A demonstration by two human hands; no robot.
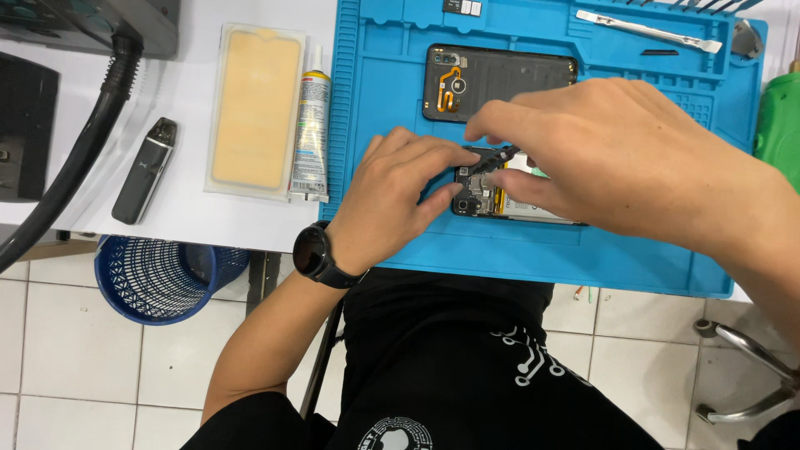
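An opened phone point(483, 198) with bare circuit board lies on the blue work mat point(392, 100). My left hand point(392, 200) rests on the phone's left end, fingers pressing its edge. My right hand point(608, 158) reaches over the phone from the right and pinches a small black part point(493, 159) above the board together with the left fingers. The phone's black back cover point(500, 82), with an orange flex cable, lies just beyond. A black watch point(317, 254) sits on my left wrist.
A packaged yellow screen protector point(255, 108), a glue tube point(311, 133) and a small dark device point(146, 171) lie on the white table to the left. Metal tweezers point(650, 32) lie at the mat's far edge. A blue basket point(158, 275) stands on the floor.
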